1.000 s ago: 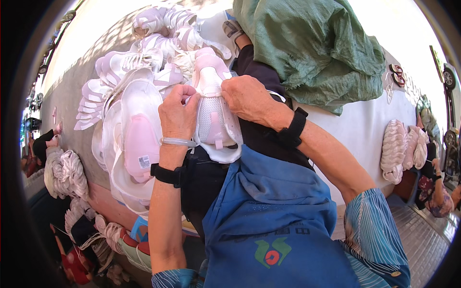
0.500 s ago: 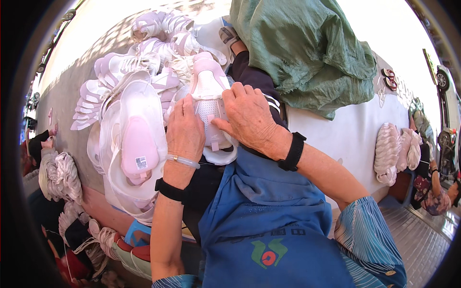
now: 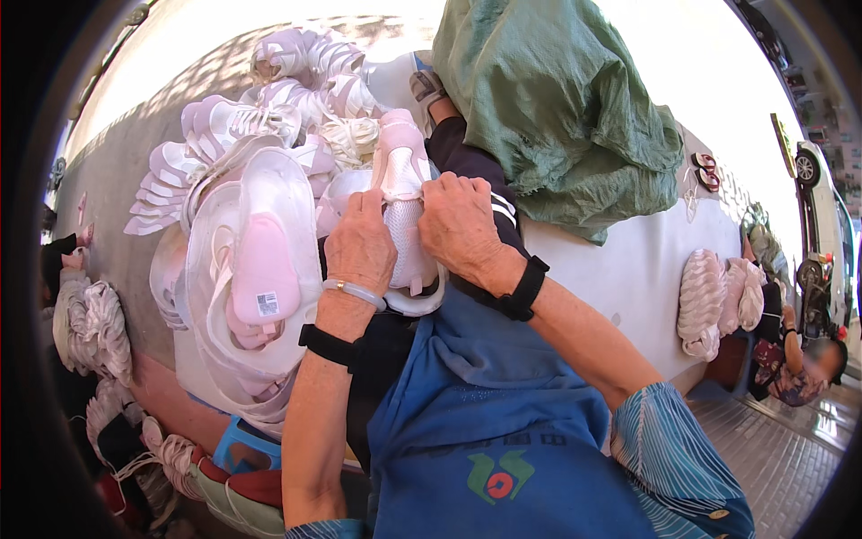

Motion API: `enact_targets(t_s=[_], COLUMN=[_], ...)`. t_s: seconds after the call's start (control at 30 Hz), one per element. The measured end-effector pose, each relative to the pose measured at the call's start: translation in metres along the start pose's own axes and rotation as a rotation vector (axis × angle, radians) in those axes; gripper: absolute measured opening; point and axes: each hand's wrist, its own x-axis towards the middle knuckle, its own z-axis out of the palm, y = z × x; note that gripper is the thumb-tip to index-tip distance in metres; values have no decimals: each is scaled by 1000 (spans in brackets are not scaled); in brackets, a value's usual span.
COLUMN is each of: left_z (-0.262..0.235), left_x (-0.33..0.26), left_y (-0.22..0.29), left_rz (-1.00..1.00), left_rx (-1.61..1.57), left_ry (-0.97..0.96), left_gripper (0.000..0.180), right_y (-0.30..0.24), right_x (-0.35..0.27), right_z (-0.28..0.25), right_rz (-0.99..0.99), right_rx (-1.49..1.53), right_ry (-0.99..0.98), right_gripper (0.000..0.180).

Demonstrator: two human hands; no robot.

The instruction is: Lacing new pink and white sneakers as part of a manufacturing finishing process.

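Observation:
A white and pink shoe upper (image 3: 406, 225) lies lengthwise over my lap, its pink end pointing away from me and its mesh tongue facing up. My left hand (image 3: 362, 242) grips the left edge of its opening with bent fingers. On the opposite edge, my right hand (image 3: 462, 225) has its fingers curled and pressed onto the material. The fingertips are partly hidden, and I cannot make out any lace between them. Beside my left hand rests a stack of shoe uppers (image 3: 305, 269), the top one showing a pink tongue (image 3: 267, 269) with a small printed label.
More pink and white uppers (image 3: 242, 121) are heaped beyond the stack. A green cloth sack (image 3: 557, 117) bulges at the far right. Bundled uppers (image 3: 700, 301) sit to the right, near another person (image 3: 790, 368). A blue plastic stool (image 3: 244, 445) stands at lower left.
My right hand has drawn its fingers in from lying spread over the tongue to gripping the upper's edge. The left fingers have bent inward too. The view has shifted slightly.

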Motion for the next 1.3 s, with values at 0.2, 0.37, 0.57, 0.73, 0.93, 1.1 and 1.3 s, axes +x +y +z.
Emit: enact_targets(t_s=[0.2, 0.37, 0.57, 0.73, 0.93, 1.1, 1.3], left_z=[10, 25, 37, 38, 33, 22, 19], left_x=[-7, -4, 2, 4, 0, -12, -11], left_y=[-7, 1, -1, -4, -4, -8, -17], left_rz=[40, 3, 17, 42, -18, -26, 8], left_rx=[-127, -275, -220, -243, -298, -318, -238], left_ry=[180, 232, 270, 272, 252, 207, 200], left_gripper=[33, 39, 39, 36, 38, 40, 39], right_y=[10, 7, 19, 25, 19, 13, -2], right_x=[-3, -6, -4, -4, -6, 1, 7], right_z=[-9, -4, 3, 0, -6, -15, -23], right_rz=[-20, -73, -141, -252, -223, -135, -260], right_rx=[-16, -105, -100, -1, 118, 333, 29], right_ry=[51, 9, -40, -72, -31, 23, -182], right_gripper=[28, 25, 23, 20, 18, 24, 21])
